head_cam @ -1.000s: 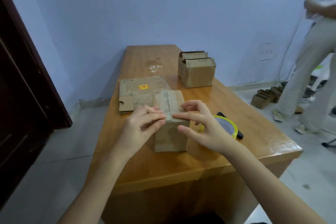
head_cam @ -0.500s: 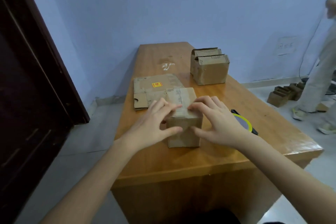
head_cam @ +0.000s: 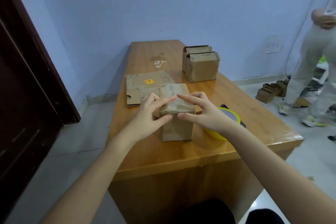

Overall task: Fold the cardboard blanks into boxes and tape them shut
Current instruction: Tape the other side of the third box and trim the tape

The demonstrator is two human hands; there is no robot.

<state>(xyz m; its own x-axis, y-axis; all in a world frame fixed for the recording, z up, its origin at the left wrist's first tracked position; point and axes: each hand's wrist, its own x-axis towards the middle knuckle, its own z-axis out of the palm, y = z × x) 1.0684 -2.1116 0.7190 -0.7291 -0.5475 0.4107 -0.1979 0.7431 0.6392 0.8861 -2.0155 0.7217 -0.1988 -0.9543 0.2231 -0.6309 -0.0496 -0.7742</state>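
Observation:
A small closed cardboard box (head_cam: 177, 125) stands on the wooden table (head_cam: 181, 152) in front of me, with a strip of tape along its top. My left hand (head_cam: 151, 114) presses straight fingers on the box's top from the left, its thumb against the front face. My right hand (head_cam: 201, 110) does the same from the right. A yellow tape roll (head_cam: 227, 117) lies just right of the box, partly hidden by my right hand. A flat cardboard blank (head_cam: 143, 87) with a yellow sticker lies behind the box on the left.
An open-topped cardboard box (head_cam: 201, 65) stands at the table's far right. A dark door (head_cam: 27, 78) is on the left. A person (head_cam: 316, 63) stands at the right near several small boxes (head_cam: 271, 91) on the floor. A black tool (head_cam: 242, 123) pokes out by the tape roll.
Both hands stay on the box top, fingers now meeting over the tape near the front edge. The camera has shifted, and the person at the right has come back into view.

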